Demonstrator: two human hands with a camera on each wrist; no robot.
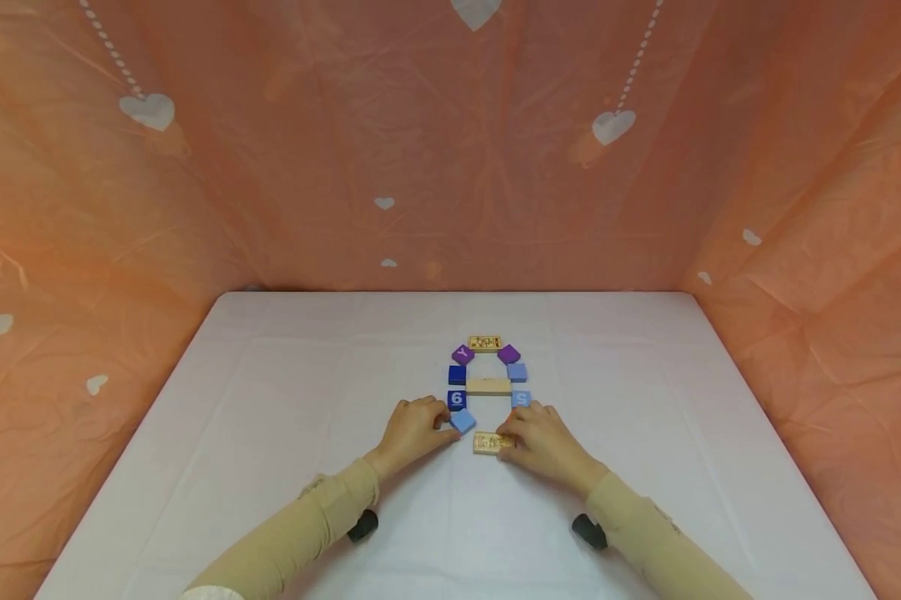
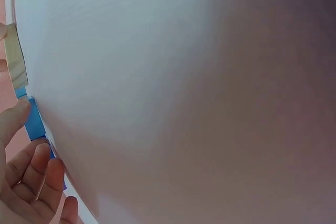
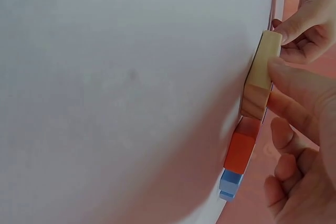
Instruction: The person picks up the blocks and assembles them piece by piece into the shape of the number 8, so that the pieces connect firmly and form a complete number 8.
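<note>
In the head view my left hand (image 1: 414,431) pinches a tilted light blue block (image 1: 463,421) between thumb and fingers, at the lower left of a ring of blocks. My right hand (image 1: 549,443) grips the right end of a wooden block with dark markings (image 1: 486,442) at the ring's near side. Up close in the right wrist view, thumb and forefinger sit on this wooden block (image 3: 258,77), whose grain shows. An orange-red block (image 3: 241,150) stands beside it, mostly covered by my right fingers in the head view.
Up the ring's left side run a dark blue block marked 6 or 9 (image 1: 457,400), a plain dark blue one (image 1: 458,375) and a purple one (image 1: 462,354). Light blue (image 1: 518,372) and purple blocks (image 1: 508,354) mirror them. A plank (image 1: 488,387) spans the middle; another marked wooden block (image 1: 484,343) tops it.
</note>
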